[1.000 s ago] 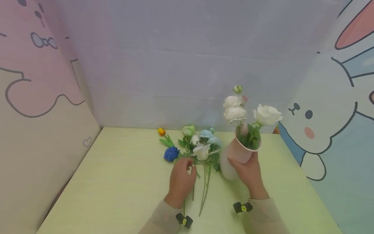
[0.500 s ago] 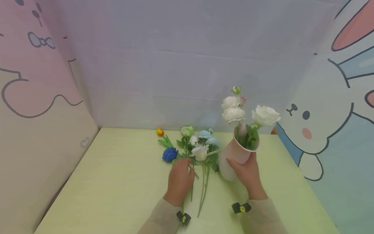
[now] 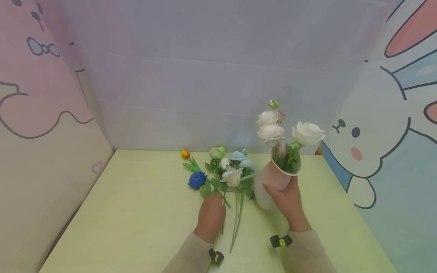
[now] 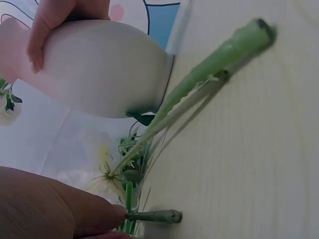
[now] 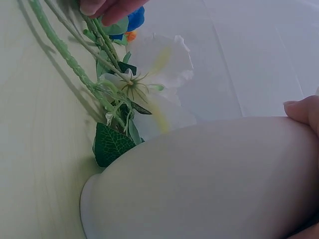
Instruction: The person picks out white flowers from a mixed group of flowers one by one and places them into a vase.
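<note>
My right hand (image 3: 285, 201) grips the narrow neck of a pale pink-and-white vase (image 3: 268, 189), which leans to the right. White flowers (image 3: 271, 132) and a single white rose (image 3: 308, 133) stand in its mouth. Left of the vase, my left hand (image 3: 211, 216) is low over the table, its thumb and fingertips pinching a green flower stem (image 4: 155, 216); which bloom it belongs to I cannot tell. Beside it lies a heap of artificial flowers: a blue rose (image 3: 197, 180), a pale green rose (image 3: 217, 152), a white flower (image 3: 232, 177) and light blue flowers (image 3: 246, 163).
An orange tulip (image 3: 185, 154) lies at the heap's far left. Long stems (image 3: 236, 227) from the heap reach toward the table's front, between the hands. The pale yellow table (image 3: 136, 212) meets a light back wall (image 3: 218, 76) and side panels with cartoon animals.
My left hand has dipped slightly toward the table and its fingertips have closed on a stem. The right hand keeps its hold on the vase. The head view has shifted slightly.
</note>
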A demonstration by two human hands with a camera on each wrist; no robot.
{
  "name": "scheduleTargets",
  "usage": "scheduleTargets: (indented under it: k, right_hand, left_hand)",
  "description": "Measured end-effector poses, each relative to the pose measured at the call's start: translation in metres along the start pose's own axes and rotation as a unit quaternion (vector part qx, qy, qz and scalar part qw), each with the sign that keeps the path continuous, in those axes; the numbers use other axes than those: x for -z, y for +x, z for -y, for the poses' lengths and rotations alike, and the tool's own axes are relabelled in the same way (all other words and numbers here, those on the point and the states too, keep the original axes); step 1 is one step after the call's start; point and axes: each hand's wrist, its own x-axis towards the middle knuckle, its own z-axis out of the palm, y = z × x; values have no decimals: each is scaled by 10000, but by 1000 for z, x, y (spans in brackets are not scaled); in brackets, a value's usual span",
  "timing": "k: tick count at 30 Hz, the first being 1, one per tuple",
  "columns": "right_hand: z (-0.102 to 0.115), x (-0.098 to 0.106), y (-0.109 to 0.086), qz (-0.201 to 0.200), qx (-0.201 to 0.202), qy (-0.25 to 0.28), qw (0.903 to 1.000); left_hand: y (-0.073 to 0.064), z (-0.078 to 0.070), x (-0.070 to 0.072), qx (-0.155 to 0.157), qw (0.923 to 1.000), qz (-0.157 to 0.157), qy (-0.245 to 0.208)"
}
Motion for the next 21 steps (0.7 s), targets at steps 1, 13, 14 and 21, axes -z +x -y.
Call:
scheduleTargets:
  k: [1,13,14,21]
  right_hand:
    - [0,0,0,-13,2,-16,10000]
    - [1,0,0,21,-65,-43,10000]
    - [1,0,0,25,-71,-44,10000]
    - [0,-1,0,14,26,2,10000]
  left_hand:
    - [0,0,-1,58,10000,30,-51]
    - [4,0,-4,957,9780,918,-1609]
    - [4,1,-3,1011,9741,984,-1765]
    - [5,8,5,1540,9101,1731,-3437]
